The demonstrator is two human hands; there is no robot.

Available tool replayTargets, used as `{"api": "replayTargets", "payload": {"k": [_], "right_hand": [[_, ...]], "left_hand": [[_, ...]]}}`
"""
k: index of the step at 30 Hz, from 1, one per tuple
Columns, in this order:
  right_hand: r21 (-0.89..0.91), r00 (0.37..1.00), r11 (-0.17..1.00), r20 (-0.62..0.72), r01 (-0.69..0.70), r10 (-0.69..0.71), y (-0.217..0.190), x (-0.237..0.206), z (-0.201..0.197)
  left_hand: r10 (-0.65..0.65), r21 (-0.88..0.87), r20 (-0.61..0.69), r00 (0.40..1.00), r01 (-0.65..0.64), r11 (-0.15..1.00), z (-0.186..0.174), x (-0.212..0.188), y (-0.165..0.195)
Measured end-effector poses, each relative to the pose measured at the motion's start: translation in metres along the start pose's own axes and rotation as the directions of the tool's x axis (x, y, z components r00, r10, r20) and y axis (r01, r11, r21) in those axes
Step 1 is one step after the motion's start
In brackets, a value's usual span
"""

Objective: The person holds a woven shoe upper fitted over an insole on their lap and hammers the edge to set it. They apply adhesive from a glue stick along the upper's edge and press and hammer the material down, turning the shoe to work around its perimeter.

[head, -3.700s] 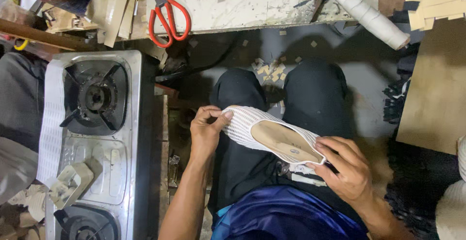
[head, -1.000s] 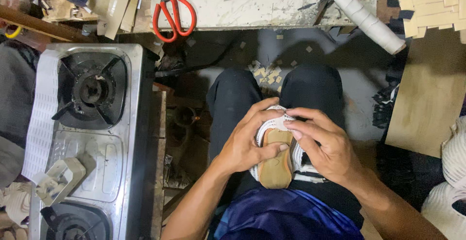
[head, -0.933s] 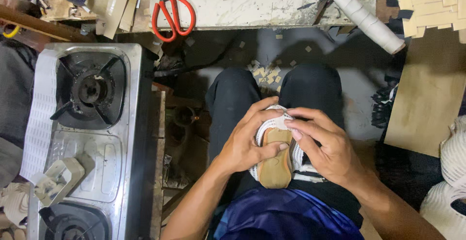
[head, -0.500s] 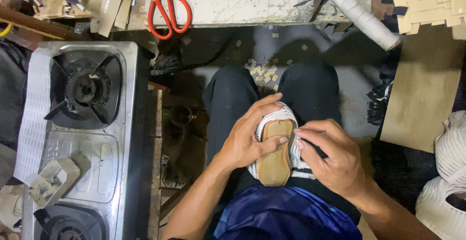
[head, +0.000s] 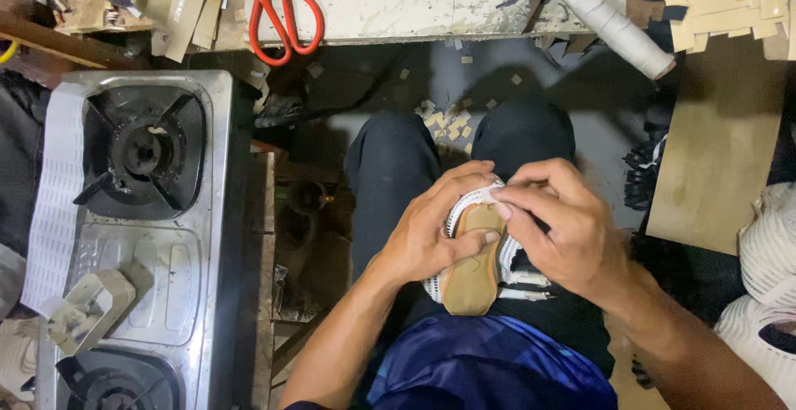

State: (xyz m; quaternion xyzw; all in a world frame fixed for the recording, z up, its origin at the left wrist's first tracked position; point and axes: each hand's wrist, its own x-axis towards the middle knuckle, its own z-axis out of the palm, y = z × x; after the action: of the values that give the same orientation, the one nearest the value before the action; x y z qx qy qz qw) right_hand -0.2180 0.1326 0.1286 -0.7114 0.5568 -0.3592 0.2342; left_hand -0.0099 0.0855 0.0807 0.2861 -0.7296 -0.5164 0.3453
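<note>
On my lap rests a shoe upper (head: 474,271), white ribbed fabric wrapped around a tan insole board, sole side up. My left hand (head: 431,232) clasps its left side, thumb lying across the tan board. My right hand (head: 560,228) covers the right side, with its fingertips pressing the white fabric edge over the toe end. Both hands grip the piece between my dark-trousered knees.
A two-burner steel gas stove (head: 133,228) stands at my left with a white strip along its edge. Red-handled scissors (head: 280,14) and a white roll (head: 613,22) lie on the marble worktop (head: 414,0) ahead. Tan board sheets (head: 717,153) and white uppers (head: 767,277) sit at right.
Earlier the upper lay sideways, held at each end. It has been turned lengthwise, and my right fingers have shifted up to the toe end.
</note>
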Motion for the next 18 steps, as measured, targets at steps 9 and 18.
{"api": "replayTargets", "payload": {"k": [9, 18], "right_hand": [[0.247, 0.961, 0.939, 0.198, -0.239, 0.193, 0.024, 0.011, -0.007], [0.193, 0.898, 0.901, 0.3, -0.387, 0.321, 0.027, 0.019, -0.012]], "left_hand": [[0.03, 0.009, 0.026, 0.999, -0.031, 0.999, -0.001, 0.002, 0.003], [0.069, 0.038, 0.003, 0.998, -0.069, 0.997, 0.007, 0.002, 0.004]]}}
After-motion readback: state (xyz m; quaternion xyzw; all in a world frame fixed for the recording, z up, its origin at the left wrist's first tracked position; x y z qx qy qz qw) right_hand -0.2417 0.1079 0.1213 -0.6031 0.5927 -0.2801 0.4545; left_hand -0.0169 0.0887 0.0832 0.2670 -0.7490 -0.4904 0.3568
